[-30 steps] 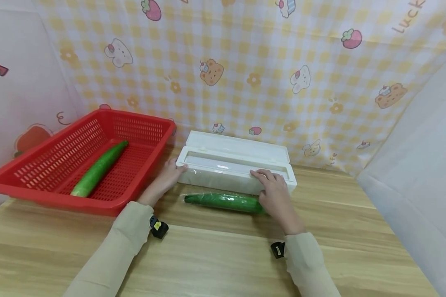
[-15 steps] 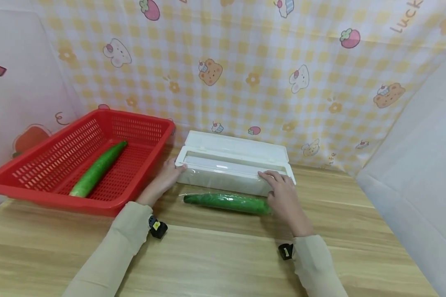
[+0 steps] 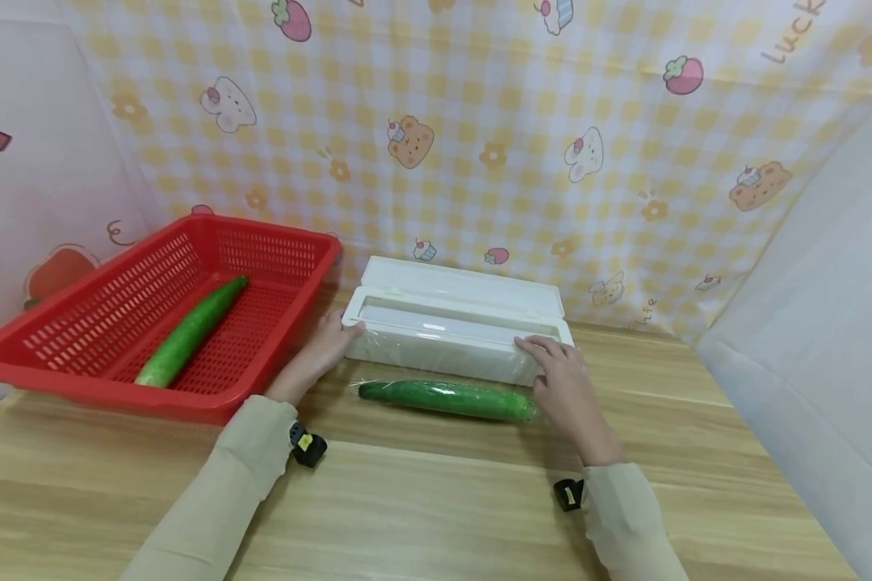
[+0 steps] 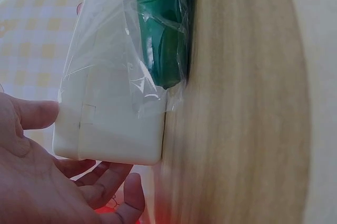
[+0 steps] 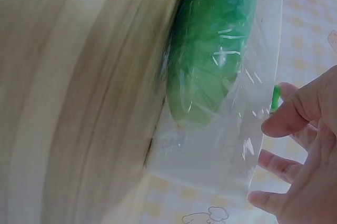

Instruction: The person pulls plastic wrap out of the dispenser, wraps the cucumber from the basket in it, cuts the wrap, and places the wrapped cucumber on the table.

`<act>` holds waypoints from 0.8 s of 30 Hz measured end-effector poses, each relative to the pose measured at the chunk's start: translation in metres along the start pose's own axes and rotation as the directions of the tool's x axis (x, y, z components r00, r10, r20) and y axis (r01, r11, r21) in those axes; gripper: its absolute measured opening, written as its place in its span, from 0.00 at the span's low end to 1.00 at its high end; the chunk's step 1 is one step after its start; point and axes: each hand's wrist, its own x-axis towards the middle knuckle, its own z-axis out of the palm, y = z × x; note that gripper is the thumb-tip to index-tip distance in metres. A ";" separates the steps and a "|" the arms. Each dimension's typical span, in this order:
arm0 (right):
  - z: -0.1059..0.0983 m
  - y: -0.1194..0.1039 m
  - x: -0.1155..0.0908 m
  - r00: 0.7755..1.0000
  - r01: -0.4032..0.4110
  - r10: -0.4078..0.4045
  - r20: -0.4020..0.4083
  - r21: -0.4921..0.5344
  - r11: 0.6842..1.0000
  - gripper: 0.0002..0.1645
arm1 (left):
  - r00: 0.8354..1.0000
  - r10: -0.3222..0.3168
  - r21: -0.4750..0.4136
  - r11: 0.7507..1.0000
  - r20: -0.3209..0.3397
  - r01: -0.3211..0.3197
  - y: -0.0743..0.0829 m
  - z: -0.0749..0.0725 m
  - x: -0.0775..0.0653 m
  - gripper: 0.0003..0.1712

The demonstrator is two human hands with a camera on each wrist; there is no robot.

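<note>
A white cling film dispenser (image 3: 443, 355) lies across the table with its lid (image 3: 465, 282) tipped back. My left hand (image 3: 327, 347) holds its left end, thumb on the front edge and fingers behind the end face (image 4: 118, 153). Near the dispenser's right end, my right hand (image 3: 563, 379) pinches a small green slide cutter (image 5: 275, 98) on the top front edge; most of it is hidden by the fingers. Clear film hangs over the dispenser's front. In front of it lies a green cucumber (image 3: 446, 399) covered by film, touched by neither hand.
On the left stands a red perforated basket (image 3: 279, 347) with another long cucumber (image 3: 192, 331), unwrapped, inside. A wood-grain table (image 3: 407, 516) extends towards me. Behind the dispenser hangs a yellow checked cloth (image 3: 480, 202) with cartoon prints.
My right hand has slid to the right along the dispenser's front edge, uncovering the right end of the wrapped cucumber. The left hand keeps its hold on the left end.
</note>
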 end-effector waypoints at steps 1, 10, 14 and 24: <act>0.000 0.001 0.000 1.000 0.001 -0.001 -0.003 -0.001 1.000 0.38 | 1.000 -0.001 0.000 1.000 -0.001 0.001 0.000 0.000 0.000 0.33; -0.004 0.010 -0.003 1.000 -0.018 0.018 -0.001 -0.006 1.000 0.37 | 1.000 0.004 -0.004 1.000 0.001 -0.004 0.000 0.000 -0.001 0.33; -0.007 0.017 -0.006 0.999 -0.031 0.031 -0.009 0.001 1.000 0.37 | 1.000 0.016 0.008 1.000 -0.003 -0.016 -0.001 0.000 0.000 0.32; -0.015 0.032 -0.014 0.999 -0.028 0.027 -0.030 -0.035 0.999 0.36 | 0.999 0.039 0.013 0.999 -0.009 -0.039 -0.001 -0.001 0.000 0.31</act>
